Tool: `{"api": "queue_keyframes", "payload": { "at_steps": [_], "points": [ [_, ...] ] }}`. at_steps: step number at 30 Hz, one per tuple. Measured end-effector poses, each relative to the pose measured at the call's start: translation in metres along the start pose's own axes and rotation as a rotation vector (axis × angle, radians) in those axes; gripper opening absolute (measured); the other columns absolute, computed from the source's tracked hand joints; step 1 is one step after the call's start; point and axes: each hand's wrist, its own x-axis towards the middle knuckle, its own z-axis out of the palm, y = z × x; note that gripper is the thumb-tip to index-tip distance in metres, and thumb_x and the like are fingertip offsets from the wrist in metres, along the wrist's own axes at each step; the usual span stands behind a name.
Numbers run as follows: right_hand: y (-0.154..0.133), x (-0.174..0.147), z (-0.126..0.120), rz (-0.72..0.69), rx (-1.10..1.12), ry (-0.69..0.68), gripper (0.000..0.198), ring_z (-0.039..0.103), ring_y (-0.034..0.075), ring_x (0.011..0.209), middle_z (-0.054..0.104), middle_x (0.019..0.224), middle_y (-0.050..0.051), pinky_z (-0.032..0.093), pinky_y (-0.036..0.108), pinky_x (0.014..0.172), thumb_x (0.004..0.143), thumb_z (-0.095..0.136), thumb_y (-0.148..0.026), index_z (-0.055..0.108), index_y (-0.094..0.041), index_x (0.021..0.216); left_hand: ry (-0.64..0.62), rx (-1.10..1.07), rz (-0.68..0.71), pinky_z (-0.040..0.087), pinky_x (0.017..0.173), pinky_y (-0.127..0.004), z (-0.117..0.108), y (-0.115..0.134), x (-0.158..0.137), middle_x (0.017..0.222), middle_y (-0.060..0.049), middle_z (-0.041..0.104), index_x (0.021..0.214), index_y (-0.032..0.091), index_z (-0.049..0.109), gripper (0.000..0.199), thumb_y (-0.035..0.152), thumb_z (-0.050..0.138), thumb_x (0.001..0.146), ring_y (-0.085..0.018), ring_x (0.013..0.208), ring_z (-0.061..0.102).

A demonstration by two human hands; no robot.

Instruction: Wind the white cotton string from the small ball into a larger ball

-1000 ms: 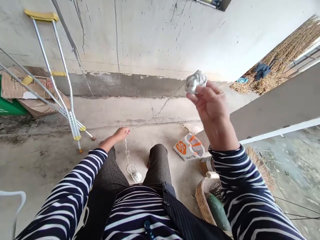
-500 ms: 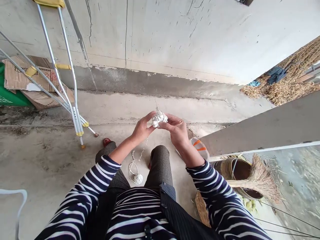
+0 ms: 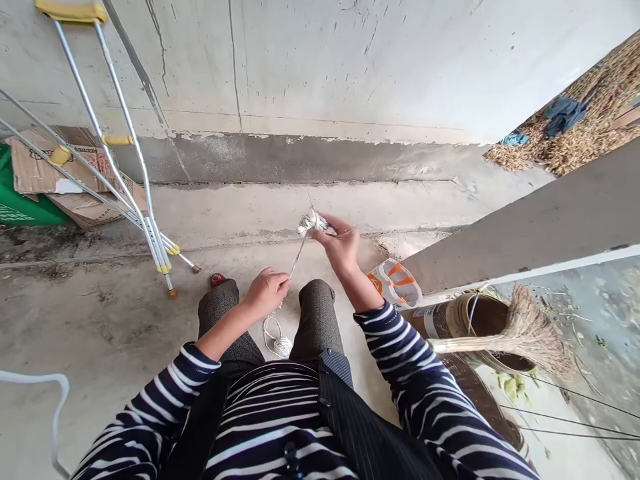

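Observation:
A ball of white cord (image 3: 311, 221) is gripped between the thumb and fingers of my right hand (image 3: 343, 245), out in front of my knees. My left hand (image 3: 269, 291) is lower and to the left, pinching the white strand (image 3: 299, 257) that runs down from that ball. Below my left hand the strand carries on in loose loops (image 3: 270, 328). It leads to a second, smaller white ball (image 3: 283, 347), low down between my legs.
Metal crutches (image 3: 135, 167) lean by cardboard boxes (image 3: 55, 163) at left. At right are a straw broom (image 3: 530, 337) across a bucket (image 3: 463, 320), a clear bag with orange marks (image 3: 400, 283) and a slanting grey pillar (image 3: 525, 230). The wall (image 3: 310, 73) rises ahead.
My left hand has left the ball and moved down and left, now pinching the strand, which is pulled taut. My right hand still grips the ball, slightly higher and to the left.

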Motion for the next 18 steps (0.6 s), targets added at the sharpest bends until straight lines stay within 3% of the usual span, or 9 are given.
{"api": "queue_keyframes", "payload": {
  "at_steps": [2, 5, 10, 15, 18],
  "points": [
    [0.020, 0.000, -0.004, -0.046, -0.117, -0.003, 0.038, 0.066, 0.019, 0.089, 0.075, 0.105, 0.006, 0.062, 0.033, 0.078, 0.065, 0.083, -0.033, 0.080, -0.020, 0.101, -0.010, 0.087, 0.056, 0.042, 0.112, -0.044, -0.006, 0.009, -0.009, 0.053, 0.003, 0.050, 0.058, 0.024, 0.053, 0.035, 0.018, 0.048, 0.092, -0.016, 0.056, 0.046],
    [0.048, -0.011, -0.008, -0.102, -0.258, -0.087, 0.034, 0.068, 0.021, 0.090, 0.073, 0.113, 0.009, 0.063, 0.035, 0.077, 0.073, 0.075, -0.031, 0.079, -0.020, 0.105, -0.020, 0.143, 0.110, 0.040, 0.115, -0.045, -0.024, 0.021, -0.013, 0.052, 0.004, 0.047, 0.056, 0.023, 0.051, 0.037, 0.020, 0.048, 0.092, -0.014, 0.053, 0.036],
    [0.062, -0.032, -0.012, -0.202, -0.473, -0.208, 0.033, 0.067, 0.024, 0.102, 0.073, 0.117, 0.010, 0.061, 0.040, 0.090, 0.077, 0.067, -0.020, 0.079, -0.024, 0.108, -0.029, 0.110, 0.112, 0.038, 0.115, -0.045, -0.054, 0.027, -0.004, 0.054, 0.003, 0.052, 0.055, 0.022, 0.054, 0.035, 0.025, 0.051, 0.089, -0.015, 0.057, 0.042],
    [0.040, -0.021, -0.019, -0.105, -0.255, -0.028, 0.036, 0.068, 0.021, 0.097, 0.073, 0.116, 0.008, 0.062, 0.035, 0.084, 0.074, 0.076, -0.032, 0.078, -0.022, 0.108, -0.246, -0.303, -0.102, 0.053, 0.087, -0.034, -0.047, 0.021, -0.012, 0.064, -0.003, 0.069, 0.061, 0.021, 0.063, 0.037, 0.033, 0.048, 0.092, -0.020, 0.075, 0.066],
    [0.019, -0.013, -0.020, 0.004, -0.065, 0.093, 0.044, 0.068, 0.020, 0.089, 0.077, 0.097, 0.005, 0.061, 0.035, 0.083, 0.063, 0.084, -0.034, 0.078, -0.018, 0.103, -0.300, -0.632, -0.208, 0.053, 0.088, -0.035, -0.025, 0.012, -0.024, 0.061, -0.005, 0.068, 0.066, 0.020, 0.062, 0.038, 0.039, 0.045, 0.095, -0.023, 0.085, 0.072]
  ]
}}
